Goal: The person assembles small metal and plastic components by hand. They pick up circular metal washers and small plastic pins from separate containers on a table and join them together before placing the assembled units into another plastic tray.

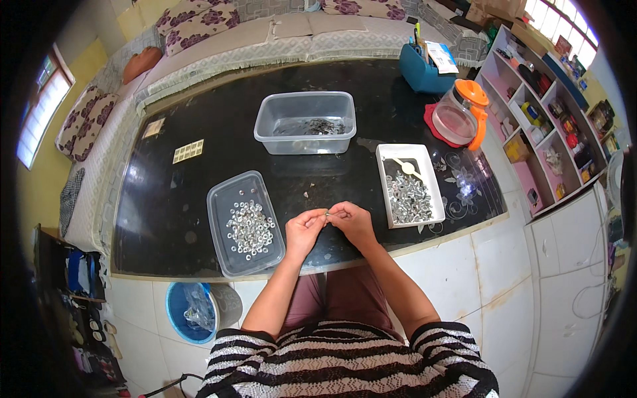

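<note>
1. Since the parts are so small, the shallow clear tray (225, 199) of metal rings (249, 224), left of the deep clear tub (302, 144) and nearer the person, should be easiest to use if it sits square and untilted.
2. The tub has small dark pieces (325, 126) gathered toward its right side; a gap between it and the work would probably help.
3. On the person's side of the tub, the left hand (302, 232) pinches with thumb and forefinger; it would do well to act as the steady side.
4. Held between both hands' fingertips, the tiny piece (327, 214) is a little right of the tub's middle and nearer the person. Its kind is too small to tell; light pressure seems wise, lest it spring away.
5. The right hand (353, 224) pinches the same piece, fingertips meeting the left's; small turns from here should suit best.
6. Right of the tub and nearer the person, the white tray (434, 192) holds metal pieces (410, 199) and a white spoon (407, 168), best left clear of the wrist.
</note>
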The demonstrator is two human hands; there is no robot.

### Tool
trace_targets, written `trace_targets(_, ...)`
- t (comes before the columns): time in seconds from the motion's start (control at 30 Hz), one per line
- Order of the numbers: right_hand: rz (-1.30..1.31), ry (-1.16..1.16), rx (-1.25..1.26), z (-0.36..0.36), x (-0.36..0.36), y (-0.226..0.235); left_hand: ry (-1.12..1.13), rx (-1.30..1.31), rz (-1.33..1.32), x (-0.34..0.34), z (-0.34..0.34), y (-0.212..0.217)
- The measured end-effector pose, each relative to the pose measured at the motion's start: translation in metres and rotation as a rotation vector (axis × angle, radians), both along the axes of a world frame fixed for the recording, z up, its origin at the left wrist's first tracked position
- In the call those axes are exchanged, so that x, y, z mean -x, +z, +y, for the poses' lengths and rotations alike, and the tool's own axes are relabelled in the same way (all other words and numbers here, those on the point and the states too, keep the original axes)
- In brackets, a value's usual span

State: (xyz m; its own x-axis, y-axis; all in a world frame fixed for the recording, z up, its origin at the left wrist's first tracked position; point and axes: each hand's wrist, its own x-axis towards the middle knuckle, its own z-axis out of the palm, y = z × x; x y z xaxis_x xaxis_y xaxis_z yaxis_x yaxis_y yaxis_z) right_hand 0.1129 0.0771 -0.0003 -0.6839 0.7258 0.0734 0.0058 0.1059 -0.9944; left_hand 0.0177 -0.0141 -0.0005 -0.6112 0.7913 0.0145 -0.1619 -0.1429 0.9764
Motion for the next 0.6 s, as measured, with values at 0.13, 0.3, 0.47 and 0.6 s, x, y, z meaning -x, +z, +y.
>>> trace_targets(0.13,0.024,-0.006,-0.116,-0.0016,-0.0024,0.0021,0.018,0.053,0.032,0.0011,-0.0006,0.0001)
trace_targets(0.3,0.109,0.017,0.101,-0.0030,-0.0033,0.0066,0.016,-0.032,-0.006,-0.0026,0.0005,0.0004)
trace_targets(0.47,0.122,-0.050,0.090,-0.0069,0.0004,0.0033,0.016,-0.027,0.045,-0.0010,0.0000,-0.0035)
trace_targets(0.6,0.062,-0.123,-0.090,-0.0098,0.0013,0.0048,0.035,0.014,0.127,-0.0012,-0.0002,-0.0011)
